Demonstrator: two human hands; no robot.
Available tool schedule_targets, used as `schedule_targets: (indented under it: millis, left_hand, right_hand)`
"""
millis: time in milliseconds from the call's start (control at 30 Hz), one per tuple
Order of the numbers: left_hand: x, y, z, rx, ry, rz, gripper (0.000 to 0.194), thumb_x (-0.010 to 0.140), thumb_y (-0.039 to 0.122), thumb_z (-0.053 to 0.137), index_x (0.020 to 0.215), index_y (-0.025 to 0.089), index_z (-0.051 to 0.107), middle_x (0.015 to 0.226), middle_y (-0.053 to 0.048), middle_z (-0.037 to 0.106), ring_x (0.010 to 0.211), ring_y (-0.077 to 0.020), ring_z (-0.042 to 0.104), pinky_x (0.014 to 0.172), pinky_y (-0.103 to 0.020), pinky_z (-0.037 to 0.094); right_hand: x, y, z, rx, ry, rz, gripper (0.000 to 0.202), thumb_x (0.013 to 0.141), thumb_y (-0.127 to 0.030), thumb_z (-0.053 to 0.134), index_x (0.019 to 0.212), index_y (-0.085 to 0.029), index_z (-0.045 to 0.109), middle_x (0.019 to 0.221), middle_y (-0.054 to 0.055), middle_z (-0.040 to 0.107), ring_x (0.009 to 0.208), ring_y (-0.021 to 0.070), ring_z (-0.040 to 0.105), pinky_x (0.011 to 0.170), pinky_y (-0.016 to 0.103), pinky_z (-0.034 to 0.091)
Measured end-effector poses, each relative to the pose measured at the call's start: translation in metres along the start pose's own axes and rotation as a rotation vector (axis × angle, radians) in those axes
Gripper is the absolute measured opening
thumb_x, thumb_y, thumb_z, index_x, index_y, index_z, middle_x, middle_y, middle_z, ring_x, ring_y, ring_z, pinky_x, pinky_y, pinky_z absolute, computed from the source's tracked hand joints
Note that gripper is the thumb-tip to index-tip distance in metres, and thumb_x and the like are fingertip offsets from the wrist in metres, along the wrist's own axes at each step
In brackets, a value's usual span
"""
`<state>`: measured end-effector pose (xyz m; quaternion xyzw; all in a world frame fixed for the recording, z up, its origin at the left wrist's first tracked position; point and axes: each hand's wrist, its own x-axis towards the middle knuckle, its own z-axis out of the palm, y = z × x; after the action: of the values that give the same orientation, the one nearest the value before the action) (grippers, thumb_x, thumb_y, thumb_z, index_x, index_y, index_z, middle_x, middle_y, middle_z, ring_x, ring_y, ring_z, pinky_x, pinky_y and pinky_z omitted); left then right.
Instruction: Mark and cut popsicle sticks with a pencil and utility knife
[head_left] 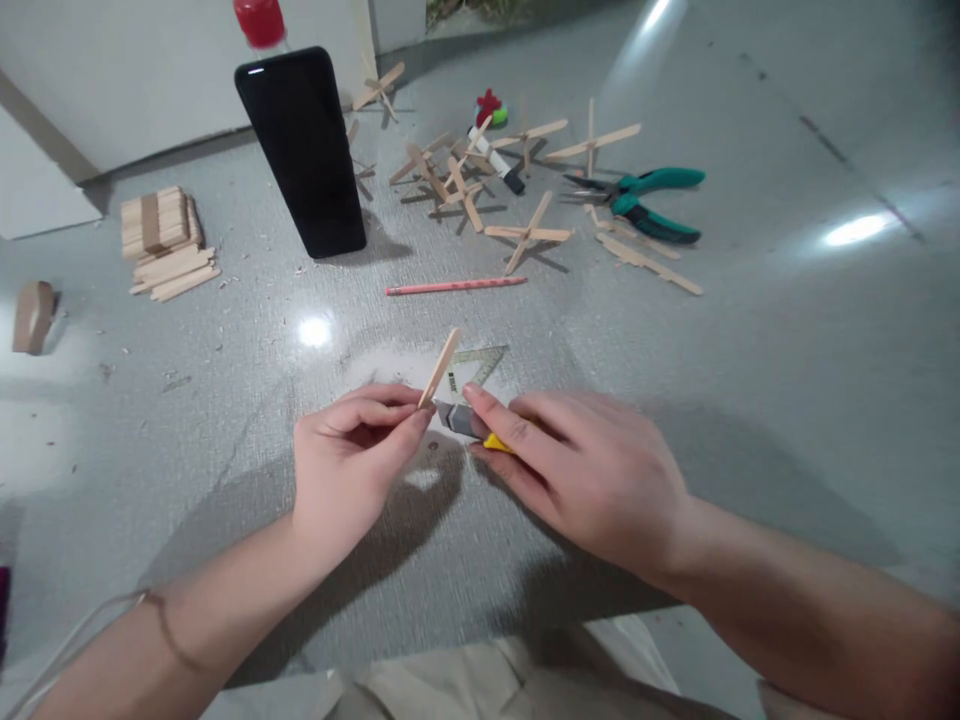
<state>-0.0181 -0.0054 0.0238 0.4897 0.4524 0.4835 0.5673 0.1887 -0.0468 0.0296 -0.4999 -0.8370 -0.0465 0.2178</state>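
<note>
Between the thumb and fingers of my left hand (360, 445), a wooden popsicle stick (439, 366) is pinched, tilted up and to the right. My right hand (592, 465) is wrapped round a utility knife (463, 420) with a yellow and grey body. Its blade points left and lies close against the stick, near my left fingertips; whether it cuts in I cannot tell. Just beyond both hands a clear triangle ruler (489, 364) lies flat on the grey surface, partly hidden by the stick and my right hand.
Farther off lie a red pencil (456, 286), several crossed-stick pieces (529, 234), a white marker tube (495, 160) and teal-handled pliers (651, 200). A black phone (307, 160) stands propped against a red-capped bottle (259, 22). Bundled sticks (161, 225) are at the left.
</note>
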Motion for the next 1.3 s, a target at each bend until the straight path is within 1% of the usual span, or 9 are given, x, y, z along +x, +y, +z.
schedule_targets:
  millis: [200,400,567,733,900,1067,1167,1300]
  left_hand:
    - [-0.001,0.0,-0.001,-0.001,-0.023,0.019,0.023,0.077,0.005,0.079,0.078,0.028,0.08,0.094,0.003,0.08,0.086,-0.008,0.075,0.078,-0.015,0.061]
    - [-0.001,0.002,0.001,0.041,-0.032,0.039,0.022,0.078,0.005,0.078,0.079,0.028,0.08,0.094,0.002,0.08,0.085,-0.0084,0.076,0.077,-0.015,0.061]
    - [0.0,0.003,0.001,0.111,-0.049,0.081,0.021,0.079,0.006,0.078,0.08,0.027,0.08,0.094,0.003,0.08,0.085,-0.0078,0.076,0.077,-0.014,0.06]
    - [0.0,0.005,0.0,0.186,-0.076,0.139,0.019,0.079,0.007,0.078,0.077,0.025,0.08,0.092,0.002,0.08,0.081,-0.0073,0.075,0.074,-0.014,0.06]
    - [-0.001,0.005,-0.001,0.227,-0.077,0.167,0.019,0.079,0.007,0.077,0.078,0.025,0.079,0.092,0.002,0.08,0.08,-0.0077,0.075,0.072,-0.015,0.06]
    - [-0.001,0.007,0.0,0.265,-0.057,0.182,0.017,0.079,0.008,0.079,0.079,0.025,0.08,0.091,0.0,0.08,0.079,-0.0105,0.075,0.07,-0.019,0.062]
    - [-0.001,0.008,0.0,0.266,-0.052,0.198,0.016,0.078,0.009,0.079,0.078,0.025,0.08,0.09,0.0,0.08,0.079,-0.0113,0.076,0.069,-0.019,0.062]
    - [-0.003,0.005,-0.001,0.181,-0.032,0.123,0.02,0.079,0.008,0.079,0.079,0.027,0.08,0.092,0.002,0.079,0.082,-0.0089,0.075,0.07,-0.015,0.061]
  right_hand:
    - [-0.002,0.003,0.003,0.015,0.013,-0.014,0.038,0.104,-0.035,0.055,0.13,-0.011,0.068,0.071,0.004,0.064,0.058,0.0154,0.049,0.056,0.031,0.031]
    - [0.0,0.003,0.003,-0.024,0.027,-0.008,0.038,0.104,-0.034,0.056,0.13,-0.011,0.069,0.067,0.002,0.058,0.058,0.0153,0.044,0.056,0.031,0.028]
    - [-0.001,0.004,0.003,-0.039,0.031,-0.019,0.035,0.103,-0.028,0.055,0.129,-0.01,0.07,0.064,0.001,0.056,0.06,0.0167,0.045,0.059,0.032,0.03]
    - [-0.001,0.007,0.003,-0.038,0.031,-0.031,0.034,0.103,-0.024,0.055,0.129,-0.01,0.07,0.062,0.001,0.054,0.059,0.0175,0.043,0.058,0.033,0.029]
    - [-0.002,0.007,0.003,0.057,0.006,-0.039,0.035,0.102,-0.027,0.056,0.128,-0.008,0.069,0.065,0.001,0.057,0.06,0.0169,0.046,0.058,0.033,0.03]
    - [-0.003,0.009,0.003,0.124,-0.042,-0.019,0.037,0.103,-0.029,0.056,0.132,-0.01,0.067,0.066,0.0,0.057,0.059,0.0168,0.047,0.057,0.032,0.032]
    - [-0.004,0.011,0.004,0.13,-0.031,-0.018,0.037,0.103,-0.029,0.056,0.132,-0.01,0.067,0.068,0.001,0.059,0.06,0.0171,0.049,0.057,0.032,0.033]
    - [-0.004,0.012,0.002,0.103,-0.02,-0.006,0.038,0.102,-0.03,0.056,0.133,-0.011,0.066,0.068,0.001,0.059,0.06,0.0175,0.048,0.058,0.033,0.033]
